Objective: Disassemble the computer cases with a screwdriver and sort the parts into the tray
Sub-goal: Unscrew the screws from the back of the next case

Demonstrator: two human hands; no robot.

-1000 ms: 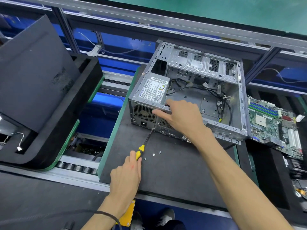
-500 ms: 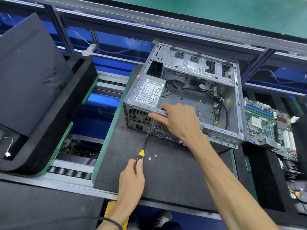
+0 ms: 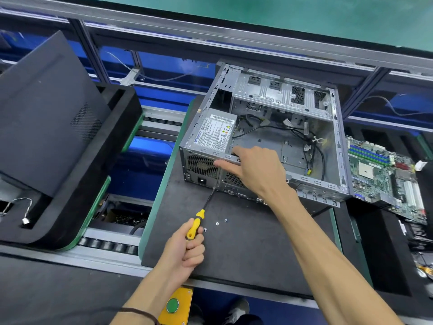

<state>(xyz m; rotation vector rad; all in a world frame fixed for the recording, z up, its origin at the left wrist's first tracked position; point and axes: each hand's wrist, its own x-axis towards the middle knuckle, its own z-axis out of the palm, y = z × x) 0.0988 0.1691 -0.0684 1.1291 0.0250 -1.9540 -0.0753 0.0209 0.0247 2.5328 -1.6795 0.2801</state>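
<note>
Computer case [image 3: 269, 137] lies on its side on the black mat [image 3: 246, 242] of the table, open face up. Its long axis runs left-right across the view, rear panel toward the person, drive bays at the far side. Right hand [image 3: 255, 171] braces the near rim, thumb along the rail, fingers loosely over the edge rather than wrapped around it.

Power supply [image 3: 214, 134] sits in the near-left corner, label up, fan grille facing the person, cables trailing right inside.

Screwdriver [image 3: 201, 214]: the left hand [image 3: 186, 250] has a closed grip on the yellow handle. The shaft points up and right, away from the person, tip at the rear panel's lower edge just right of the power inlet.

Risks, probably:
- Case slides on the mat if driving force beats the light brace.
- Shaft meets the panel at a slant, so the tip could cam out, strip the head or skid toward the right thumb.
- Once the last screw is out, the power supply could shift and tug its cables.
- Loose screws [image 3: 218, 223] on the mat sit just beside the left hand; a knock scatters them.
</note>
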